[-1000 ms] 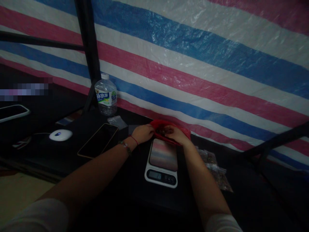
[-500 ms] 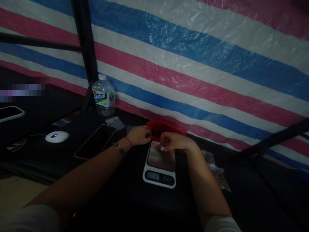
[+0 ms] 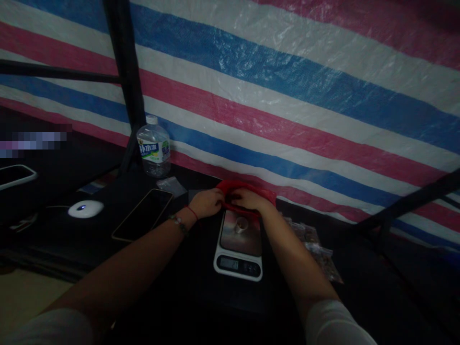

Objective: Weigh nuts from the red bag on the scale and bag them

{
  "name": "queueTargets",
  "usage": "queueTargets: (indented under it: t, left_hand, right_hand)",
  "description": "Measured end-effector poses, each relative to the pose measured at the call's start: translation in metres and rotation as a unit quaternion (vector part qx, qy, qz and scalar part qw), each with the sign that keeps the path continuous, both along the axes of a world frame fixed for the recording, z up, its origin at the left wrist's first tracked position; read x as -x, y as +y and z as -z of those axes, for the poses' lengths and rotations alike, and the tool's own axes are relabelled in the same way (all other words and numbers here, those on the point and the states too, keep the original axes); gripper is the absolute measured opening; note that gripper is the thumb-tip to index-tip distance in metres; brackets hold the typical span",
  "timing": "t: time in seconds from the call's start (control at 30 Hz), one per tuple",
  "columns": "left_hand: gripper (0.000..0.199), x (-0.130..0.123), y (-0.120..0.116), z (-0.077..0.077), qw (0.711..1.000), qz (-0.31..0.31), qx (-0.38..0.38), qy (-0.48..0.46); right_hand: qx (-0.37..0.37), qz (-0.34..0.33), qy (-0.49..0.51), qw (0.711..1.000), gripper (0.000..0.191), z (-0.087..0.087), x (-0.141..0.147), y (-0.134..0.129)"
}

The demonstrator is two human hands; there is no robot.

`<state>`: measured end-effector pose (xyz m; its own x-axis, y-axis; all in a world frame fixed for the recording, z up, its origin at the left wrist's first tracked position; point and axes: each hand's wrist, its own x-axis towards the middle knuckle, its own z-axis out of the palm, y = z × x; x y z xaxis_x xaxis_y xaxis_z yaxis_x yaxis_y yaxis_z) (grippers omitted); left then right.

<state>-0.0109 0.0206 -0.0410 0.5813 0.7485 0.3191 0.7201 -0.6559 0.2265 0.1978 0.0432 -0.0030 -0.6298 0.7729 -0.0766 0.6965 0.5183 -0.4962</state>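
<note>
A white kitchen scale [image 3: 238, 247] with a lit display sits on the dark table in front of me. A small silvery ring-shaped piece [image 3: 241, 224] lies on its shiny platform. Just behind the scale is a red bag [image 3: 266, 193], its mouth held apart. My left hand [image 3: 206, 202], with a red string and beads on the wrist, grips the bag's left edge. My right hand [image 3: 247, 200] reaches into the bag's mouth; its fingertips are hidden inside.
A water bottle [image 3: 153, 151] stands at the back left by a black pole. A phone [image 3: 143, 221], a white mouse [image 3: 85, 209] and a small clear bag [image 3: 171, 184] lie to the left. Clear packets of small parts [image 3: 314, 248] lie right of the scale. A striped tarp hangs behind.
My right hand came out of the red bag with a small piece, set it on the scale platform, and has gone back into the bag. My left hand stayed on the bag's edge.
</note>
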Motion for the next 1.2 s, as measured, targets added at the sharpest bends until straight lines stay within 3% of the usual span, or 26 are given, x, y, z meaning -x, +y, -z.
queueTargets:
  t: [0.2, 0.5, 0.67, 0.8, 0.87, 1.0, 1.2]
  left_hand:
    - [0.024, 0.001, -0.003, -0.004, 1.000, 0.003, 0.003, 0.000]
    - [0.022, 0.002, -0.004, -0.005, 1.000, 0.003, 0.006, -0.023]
    - [0.029, 0.000, -0.020, -0.020, 0.993, 0.096, 0.008, -0.073]
    - [0.051, -0.012, -0.041, -0.031, 0.989, 0.139, 0.038, -0.042]
    - [0.055, -0.020, -0.049, -0.033, 0.989, 0.134, 0.052, -0.023]
    - [0.032, -0.034, -0.055, -0.031, 0.992, 0.110, 0.067, -0.003]
    - [0.029, -0.034, -0.044, -0.021, 0.996, -0.058, 0.058, -0.047]
  right_hand:
    - [-0.011, 0.030, -0.076, 0.997, 0.021, 0.014, 0.022, 0.017]
    - [-0.053, 0.074, -0.061, 0.994, 0.024, 0.020, 0.010, 0.015]
    - [-0.073, 0.090, -0.016, 0.993, 0.020, 0.017, -0.002, 0.011]
    - [-0.072, 0.110, 0.042, 0.990, 0.022, 0.016, -0.009, 0.006]
    - [-0.059, 0.118, 0.079, 0.988, 0.024, 0.016, -0.012, 0.004]
    - [-0.023, 0.119, 0.146, 0.982, 0.025, 0.013, -0.018, -0.001]
    - [-0.044, 0.106, 0.187, 0.976, 0.020, -0.015, -0.011, -0.025]
